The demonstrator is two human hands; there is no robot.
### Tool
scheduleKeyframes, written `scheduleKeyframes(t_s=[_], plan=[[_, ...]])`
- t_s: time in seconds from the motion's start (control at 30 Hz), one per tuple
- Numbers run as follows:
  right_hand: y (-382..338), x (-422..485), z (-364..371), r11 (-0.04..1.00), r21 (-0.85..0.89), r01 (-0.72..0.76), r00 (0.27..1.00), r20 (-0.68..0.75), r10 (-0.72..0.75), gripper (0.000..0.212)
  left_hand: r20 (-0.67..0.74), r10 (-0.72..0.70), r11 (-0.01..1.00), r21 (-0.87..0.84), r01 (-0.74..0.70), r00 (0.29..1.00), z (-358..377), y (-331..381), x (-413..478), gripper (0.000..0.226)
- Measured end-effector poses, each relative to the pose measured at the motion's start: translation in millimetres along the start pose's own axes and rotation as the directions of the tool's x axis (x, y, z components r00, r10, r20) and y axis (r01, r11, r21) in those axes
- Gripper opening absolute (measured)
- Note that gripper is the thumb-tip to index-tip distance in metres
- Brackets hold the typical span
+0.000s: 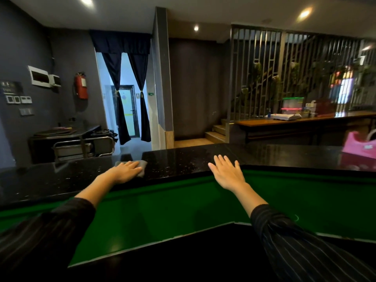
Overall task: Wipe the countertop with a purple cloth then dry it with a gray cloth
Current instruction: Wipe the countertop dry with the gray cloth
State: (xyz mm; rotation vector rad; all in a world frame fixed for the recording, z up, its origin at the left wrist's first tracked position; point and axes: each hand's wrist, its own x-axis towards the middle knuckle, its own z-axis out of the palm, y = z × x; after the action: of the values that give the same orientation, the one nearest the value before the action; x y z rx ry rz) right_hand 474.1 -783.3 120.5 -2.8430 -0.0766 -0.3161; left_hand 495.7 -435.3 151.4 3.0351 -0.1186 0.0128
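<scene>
A glossy black speckled countertop [183, 159] runs across the middle of the view. My left hand [126, 169] lies flat on a gray cloth [142, 164], pressing it onto the counter left of centre; most of the cloth is hidden under the hand. My right hand [227, 173] is open with fingers spread, palm down on the counter's near edge, holding nothing. No purple cloth is in view.
A green lower surface [183, 204] lies below the counter on my side. A pink bag [360, 145] stands on the counter at far right. Behind are a metal trolley [81, 148] at left, a doorway with dark curtains, and a wooden bar [305, 121] with containers.
</scene>
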Motion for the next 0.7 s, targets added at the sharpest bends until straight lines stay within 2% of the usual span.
scheduleKeyframes(t_s=[0.1,0.17,0.33,0.4,0.47,0.57,0.7], plan=[[0.3,3.2,-2.3,1.0,0.01,0.022,0.999,0.04,-0.022,0.064,0.023,-0.028,0.996,0.082,0.026,0.999,3.6,22.6,34.1,0.063],[2.2,3.3,-1.3,0.999,0.027,0.022,0.999,0.033,-0.022,0.062,0.032,-0.018,0.998,0.068,0.016,0.999,4.6,59.7,50.3,0.062],[5.8,9.1,1.8,0.994,0.108,0.019,0.999,0.028,-0.022,0.056,0.056,0.11,0.993,0.044,-0.112,0.992,6.8,161.5,71.9,0.06],[8.1,12.8,4.2,0.993,0.118,0.025,1.0,0.011,-0.026,0.055,0.083,0.167,0.985,-0.05,-0.163,0.983,16.6,184.6,96.3,0.062],[9.1,13.1,5.2,0.992,0.124,0.034,0.999,-0.004,-0.034,0.054,0.124,0.207,0.978,-0.054,-0.202,0.97,24.4,201.3,115.5,0.069],[8.7,10.7,3.0,0.986,0.164,0.032,0.999,0.01,-0.034,0.052,0.102,0.283,0.959,-0.033,-0.281,0.954,16.8,219.1,85.0,0.062],[3.7,11.6,-9.4,0.946,0.322,-0.026,0.997,0.073,0.003,0.053,0.073,0.333,0.929,-0.193,-0.315,0.94,9.9,218.8,56.3,0.059]])
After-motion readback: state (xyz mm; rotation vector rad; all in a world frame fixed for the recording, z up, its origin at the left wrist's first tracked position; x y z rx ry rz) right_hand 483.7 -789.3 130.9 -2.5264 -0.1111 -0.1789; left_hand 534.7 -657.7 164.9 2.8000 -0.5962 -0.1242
